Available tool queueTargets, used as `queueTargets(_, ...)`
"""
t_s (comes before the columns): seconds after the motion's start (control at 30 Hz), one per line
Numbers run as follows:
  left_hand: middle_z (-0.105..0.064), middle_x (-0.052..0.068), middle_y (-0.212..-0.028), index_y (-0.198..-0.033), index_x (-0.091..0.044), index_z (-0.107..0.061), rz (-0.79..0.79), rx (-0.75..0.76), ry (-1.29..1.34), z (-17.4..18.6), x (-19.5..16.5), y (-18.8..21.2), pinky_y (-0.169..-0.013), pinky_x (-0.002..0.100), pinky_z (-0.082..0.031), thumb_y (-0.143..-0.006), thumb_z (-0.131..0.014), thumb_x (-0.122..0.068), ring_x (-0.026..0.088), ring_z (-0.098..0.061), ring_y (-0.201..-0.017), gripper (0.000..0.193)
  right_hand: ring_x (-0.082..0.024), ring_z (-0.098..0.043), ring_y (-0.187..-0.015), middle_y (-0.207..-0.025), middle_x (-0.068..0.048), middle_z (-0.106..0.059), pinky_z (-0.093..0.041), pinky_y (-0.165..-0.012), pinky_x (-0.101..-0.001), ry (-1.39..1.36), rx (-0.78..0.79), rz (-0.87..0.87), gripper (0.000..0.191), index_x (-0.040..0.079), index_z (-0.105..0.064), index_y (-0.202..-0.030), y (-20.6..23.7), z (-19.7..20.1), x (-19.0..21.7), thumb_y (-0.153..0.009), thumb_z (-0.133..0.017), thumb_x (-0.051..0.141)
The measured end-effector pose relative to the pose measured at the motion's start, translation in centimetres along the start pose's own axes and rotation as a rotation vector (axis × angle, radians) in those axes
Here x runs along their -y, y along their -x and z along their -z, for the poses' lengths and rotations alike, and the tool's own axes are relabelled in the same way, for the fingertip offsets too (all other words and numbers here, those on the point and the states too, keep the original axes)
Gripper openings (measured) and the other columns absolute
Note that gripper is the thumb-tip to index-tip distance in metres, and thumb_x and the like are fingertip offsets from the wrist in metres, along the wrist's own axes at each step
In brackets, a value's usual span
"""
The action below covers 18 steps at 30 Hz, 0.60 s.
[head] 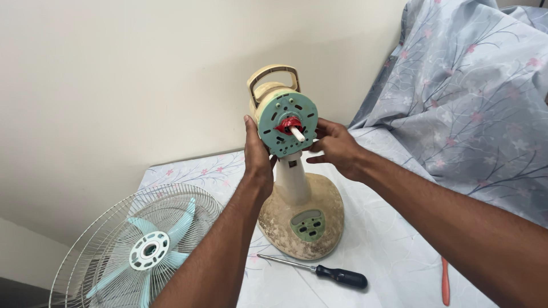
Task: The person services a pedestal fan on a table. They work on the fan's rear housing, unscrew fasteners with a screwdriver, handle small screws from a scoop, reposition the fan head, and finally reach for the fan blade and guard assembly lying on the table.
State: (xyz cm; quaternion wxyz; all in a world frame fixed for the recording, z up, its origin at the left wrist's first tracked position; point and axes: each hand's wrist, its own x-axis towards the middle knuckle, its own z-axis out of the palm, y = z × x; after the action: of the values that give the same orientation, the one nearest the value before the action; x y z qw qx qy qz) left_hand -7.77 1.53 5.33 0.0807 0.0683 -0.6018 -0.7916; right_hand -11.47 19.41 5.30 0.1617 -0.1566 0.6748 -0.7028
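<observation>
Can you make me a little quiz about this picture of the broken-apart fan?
1. True or false: the fan cage with its blue blades is still fixed to the motor head.
2. Which tool lies on the flowered cloth in front of the fan base? A) hammer B) screwdriver C) pliers
3. Fill in: the left hand and right hand both grip the sides of the ____.

Key
1. False; it lies off to the left, apart from the fan.
2. B; it has a black handle.
3. Motor head, whose green face shows a white shaft with a red part round it.
</observation>
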Motion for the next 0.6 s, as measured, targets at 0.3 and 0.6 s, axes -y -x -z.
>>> queueTargets(0.3, -0.053, 0.011, -0.148, -0.151, -0.019, -0.039, -0.017, -0.089, 0.022, -1.8, -1.6, 1.0, -0.108, 0.058, -0.044, -0.090, -0.029, -0.072, 0.029, -0.053, -0.135, 0.081, -0.019, -0.061, -0.118, -0.128, -0.006, -0.065, -0.051, -0.099, -0.0503, -0.140, -0.054, -0.061, 0.058, 0.019, -0.057, -0.131, -0.2, -0.9, 2.7, -0.100, -0.028, 0.058)
queueTargets(0.6, -0.050, 0.012, -0.148, -0.151, -0.024, -0.037, 0.066, -0.177, -0.045, -2.1, -2.8, 1.1, -0.102, 0.065, -0.046, -0.084, -0.041, -0.071, 0.034, -0.054, -0.131, 0.081, -0.021, -0.060, -0.116, -0.127, -0.005, -0.063, -0.050, -0.100, -0.0492, -0.237, -0.046, -0.040, 0.055, 0.018, -0.058, -0.128, 0.2, -1.3, 2.0, -0.099, -0.034, 0.057)
